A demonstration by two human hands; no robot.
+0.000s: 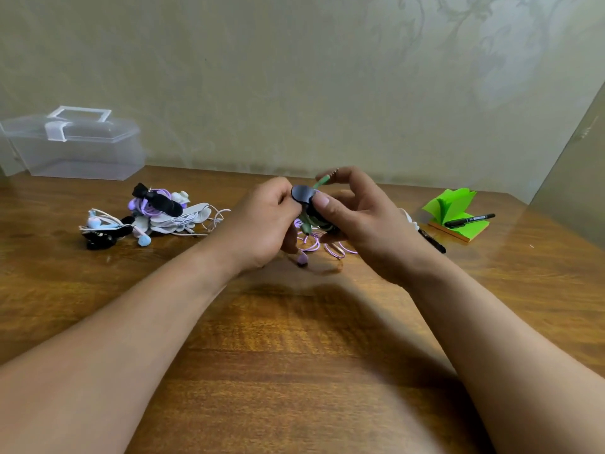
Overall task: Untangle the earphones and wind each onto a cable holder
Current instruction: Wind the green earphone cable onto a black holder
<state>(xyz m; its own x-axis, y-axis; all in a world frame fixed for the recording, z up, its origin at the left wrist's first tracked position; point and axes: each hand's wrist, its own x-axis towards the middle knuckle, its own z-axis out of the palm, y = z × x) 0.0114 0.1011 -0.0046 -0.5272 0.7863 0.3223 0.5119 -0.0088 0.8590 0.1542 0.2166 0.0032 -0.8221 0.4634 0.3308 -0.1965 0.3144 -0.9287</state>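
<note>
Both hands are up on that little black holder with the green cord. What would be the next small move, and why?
Probably tuck in the green plug end, pinched by the right hand. It sticks out loose above the black oval cable holder, which the left hand steadies, so the winding looks nearly done.

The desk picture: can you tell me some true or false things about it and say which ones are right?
1. Both hands, left hand and right hand, hold a dark cable holder. True.
2. The clear plastic box stands open. False: its lid is shut.
3. A black pen lies on the green sticky notes. True.
4. The purple cable lies inside the box. False: it lies on the table under the hands.
</note>
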